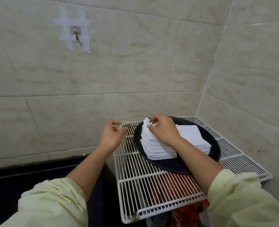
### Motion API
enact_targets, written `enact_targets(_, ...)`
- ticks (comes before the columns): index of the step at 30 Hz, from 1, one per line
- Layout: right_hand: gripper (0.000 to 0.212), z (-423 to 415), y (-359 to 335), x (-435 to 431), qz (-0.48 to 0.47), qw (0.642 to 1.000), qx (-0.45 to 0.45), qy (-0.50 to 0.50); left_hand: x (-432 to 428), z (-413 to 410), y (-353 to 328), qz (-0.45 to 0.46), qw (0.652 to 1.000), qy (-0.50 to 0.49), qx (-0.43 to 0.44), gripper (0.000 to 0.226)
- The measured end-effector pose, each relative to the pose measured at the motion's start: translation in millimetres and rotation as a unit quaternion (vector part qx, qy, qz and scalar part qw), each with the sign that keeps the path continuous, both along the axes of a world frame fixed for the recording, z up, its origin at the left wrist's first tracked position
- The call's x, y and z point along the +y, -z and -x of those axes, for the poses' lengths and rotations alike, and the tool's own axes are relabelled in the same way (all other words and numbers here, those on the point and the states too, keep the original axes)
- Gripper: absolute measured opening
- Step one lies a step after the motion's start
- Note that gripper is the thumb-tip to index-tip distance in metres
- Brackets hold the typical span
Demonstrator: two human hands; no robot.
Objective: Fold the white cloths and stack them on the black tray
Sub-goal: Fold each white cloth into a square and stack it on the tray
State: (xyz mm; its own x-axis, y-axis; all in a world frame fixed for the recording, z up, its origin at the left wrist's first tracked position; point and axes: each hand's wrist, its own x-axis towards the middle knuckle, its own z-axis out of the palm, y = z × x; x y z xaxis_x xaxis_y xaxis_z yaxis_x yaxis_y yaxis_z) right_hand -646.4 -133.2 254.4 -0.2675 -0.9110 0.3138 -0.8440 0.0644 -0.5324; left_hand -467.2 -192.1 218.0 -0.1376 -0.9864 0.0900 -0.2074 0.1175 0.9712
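Note:
A round black tray [165, 166] rests on a white wire rack. Two stacks of folded white cloths sit on it: a taller left stack [156, 148] and a lower right stack [194, 138]. My right hand [163, 128] lies on top of the left stack, with thumb and fingers pinching the far corner of the top cloth [146, 122]. My left hand [111, 135] hovers just left of the tray over the rack's edge, fingers loosely curled and apart, holding nothing that I can see.
The white wire rack [152, 194] spans red and dark objects below it. Tiled walls close in behind and on the right. A metal hook [77, 36] taped to the wall hangs at upper left. A dark surface [21, 177] lies to the lower left.

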Motion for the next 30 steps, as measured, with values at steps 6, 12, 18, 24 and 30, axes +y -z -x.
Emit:
enact_targets(6, 0.022, -117.4, 13.9, -9.2, 0.002, 0.992, 0.037, -0.117, 16.5, -108.8, 13.2, 0.054, 0.989, -0.103, -0.092, 0.014)
enact_targets(12, 0.035, -276.8, 52.8, 2.9, -0.060, 0.967, 0.066, -0.238, 63.2, -261.5, 47.9, 0.057, 0.961, -0.195, -0.186, 0.019)
enact_targets(18, 0.037, -430.1, 83.6, 35.3, -0.082, 0.934, 0.105, -0.332, 128.3, -423.5, 79.9, 0.035, 0.922, -0.261, -0.283, 0.021)
enact_targets(24, 0.041, -595.4, 107.8, 82.1, -0.090, 0.889, 0.129, -0.430, 214.5, -576.2, 102.3, 0.006, 0.876, -0.337, -0.345, 0.022)
enact_targets(30, 0.043, -745.2, 124.0, 143.0, -0.082, 0.820, 0.154, -0.545, 315.7, -702.6, 113.4, -0.053, 0.820, -0.440, -0.363, 0.023)
